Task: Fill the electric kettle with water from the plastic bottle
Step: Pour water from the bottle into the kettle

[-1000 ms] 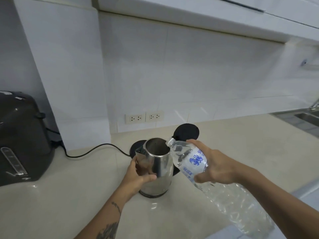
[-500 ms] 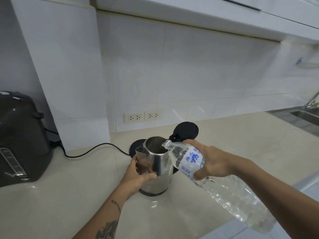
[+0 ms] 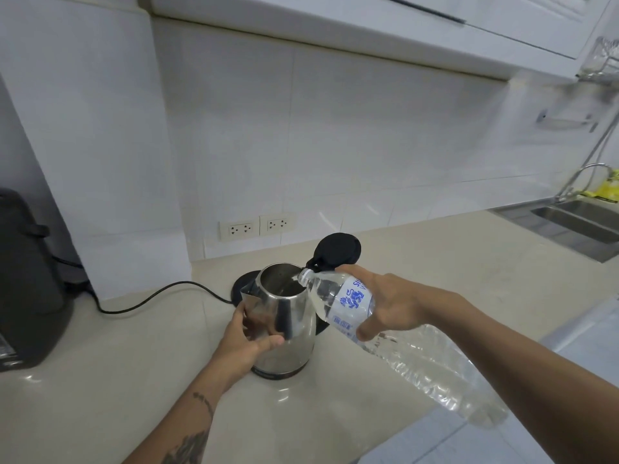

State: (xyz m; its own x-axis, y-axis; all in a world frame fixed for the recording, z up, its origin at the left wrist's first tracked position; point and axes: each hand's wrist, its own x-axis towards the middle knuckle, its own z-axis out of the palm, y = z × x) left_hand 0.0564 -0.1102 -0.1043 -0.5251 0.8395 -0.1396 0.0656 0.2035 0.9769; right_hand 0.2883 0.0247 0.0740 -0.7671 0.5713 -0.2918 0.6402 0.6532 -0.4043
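Note:
A steel electric kettle (image 3: pixel 288 316) stands on the pale counter with its black lid (image 3: pixel 338 249) flipped up behind the opening. My left hand (image 3: pixel 244 336) wraps the front of the kettle body. My right hand (image 3: pixel 398 306) grips a clear plastic bottle (image 3: pixel 348 301) with a blue-printed label around its upper part. The bottle is tipped well over, base low at the right, and its uncapped mouth rests over the kettle's right rim. Water fills the neck end of the bottle.
The kettle's black base (image 3: pixel 244 286) and cord (image 3: pixel 150 303) lie behind it, below two wall sockets (image 3: pixel 258 226). A dark hot-water dispenser (image 3: pixel 26 289) stands at the left edge. A steel sink (image 3: pixel 576 219) with tap sits far right.
The bottle has tipped further and its mouth has moved from beside the rim to over the kettle opening. My left hand has stayed on the kettle.

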